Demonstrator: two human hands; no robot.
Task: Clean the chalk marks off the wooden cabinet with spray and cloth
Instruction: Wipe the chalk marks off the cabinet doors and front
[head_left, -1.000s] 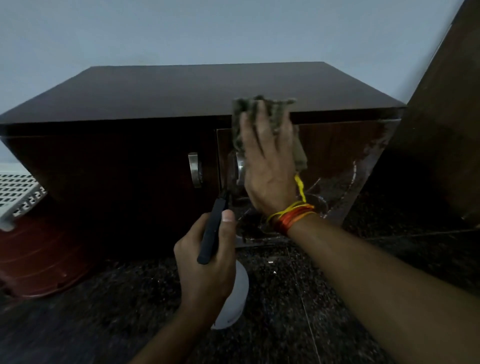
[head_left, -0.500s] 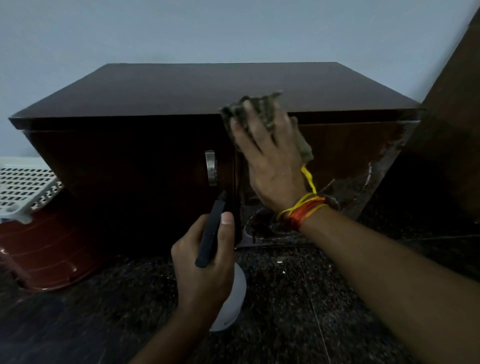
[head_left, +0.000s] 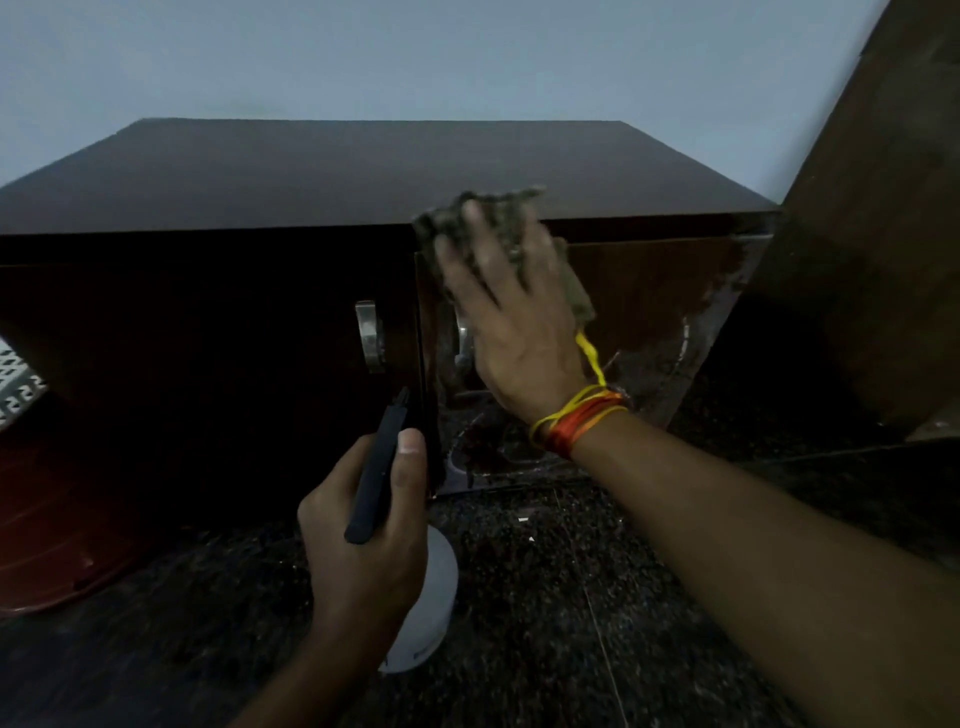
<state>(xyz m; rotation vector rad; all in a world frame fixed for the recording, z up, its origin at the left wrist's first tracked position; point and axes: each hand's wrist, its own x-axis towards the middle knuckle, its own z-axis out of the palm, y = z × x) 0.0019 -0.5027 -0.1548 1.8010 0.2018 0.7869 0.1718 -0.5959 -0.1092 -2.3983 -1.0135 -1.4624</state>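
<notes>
A dark wooden cabinet (head_left: 332, 171) with two doors stands against the wall. My right hand (head_left: 511, 332) presses a grey-green cloth (head_left: 574, 291) flat against the upper left of the right door, covering most of its metal handle. Faint white chalk curves (head_left: 680, 348) show on the lower and right parts of that door. My left hand (head_left: 363, 525) grips a spray bottle (head_left: 428, 613) with a white body and a black head, held low in front of the gap between the doors. The nozzle points up at the cabinet.
The left door's metal handle (head_left: 370, 336) is uncovered. A red-brown tub (head_left: 47, 519) with a white perforated basket (head_left: 18, 384) stands at the left. A dark wooden panel (head_left: 872, 223) leans at the right. The floor (head_left: 571, 597) is dark speckled stone.
My right hand has slid the cloth a little to the left along the top of the right door. The view has shifted slightly. My left hand stays in place with the bottle.
</notes>
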